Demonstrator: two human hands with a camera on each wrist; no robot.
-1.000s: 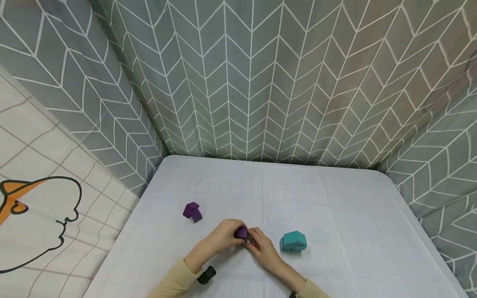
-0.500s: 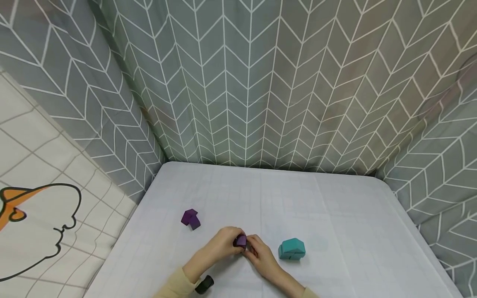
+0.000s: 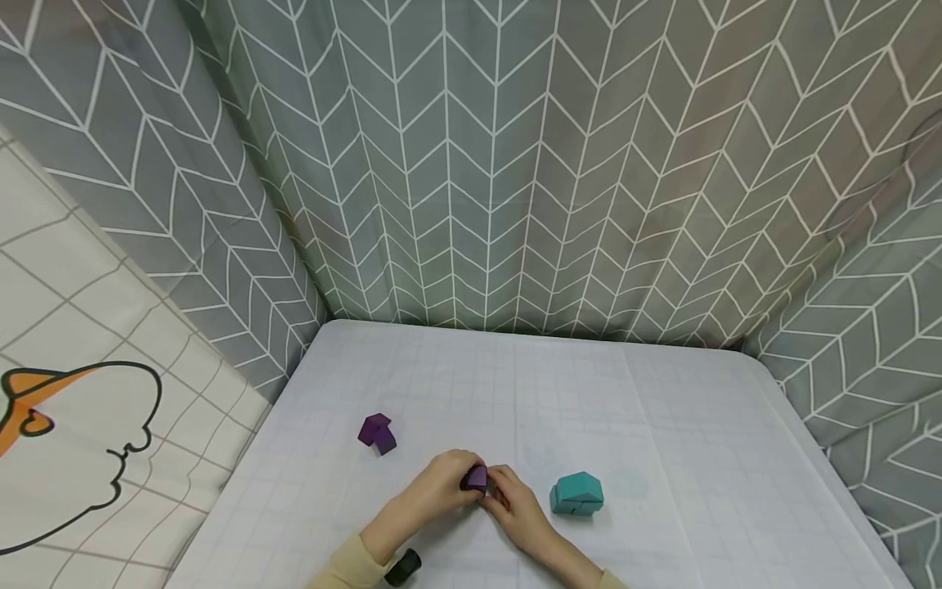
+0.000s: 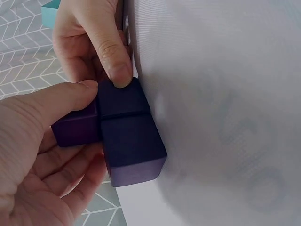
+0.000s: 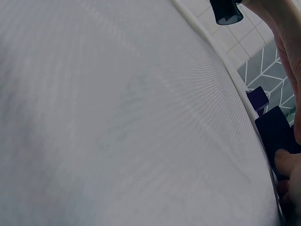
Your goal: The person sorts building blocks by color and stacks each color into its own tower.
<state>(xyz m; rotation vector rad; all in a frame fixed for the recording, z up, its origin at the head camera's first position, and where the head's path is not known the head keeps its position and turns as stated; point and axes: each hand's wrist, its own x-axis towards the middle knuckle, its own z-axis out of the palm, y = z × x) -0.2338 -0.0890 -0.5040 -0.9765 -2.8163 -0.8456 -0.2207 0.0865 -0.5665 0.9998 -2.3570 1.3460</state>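
Both hands meet over the white table at an L-shaped piece of dark purple cube blocks (image 4: 134, 148). My left hand (image 3: 441, 483) grips one arm of it, thumb on top and fingers beneath, as the left wrist view shows. With its thumb pressed on the corner cube, my right hand (image 3: 521, 509) pinches the piece from the other side; its other fingers are mostly hidden. In the right wrist view the purple piece (image 5: 273, 132) stands right at the cloth surface, under the right thumb. Another purple block piece (image 3: 378, 433) lies apart, farther back on the left.
A teal block shape with a peaked top (image 3: 577, 494) stands on the table (image 3: 662, 425) to the right of the right hand. A black cylindrical object (image 3: 403, 567) sits at the left wrist. Patterned grey curtains (image 3: 486, 164) hang behind the table and along its sides.
The head view tilted up slightly, so table, hands and blocks sit lower in the picture than one second ago. Both hands keep hold of the purple block piece with almost no movement.
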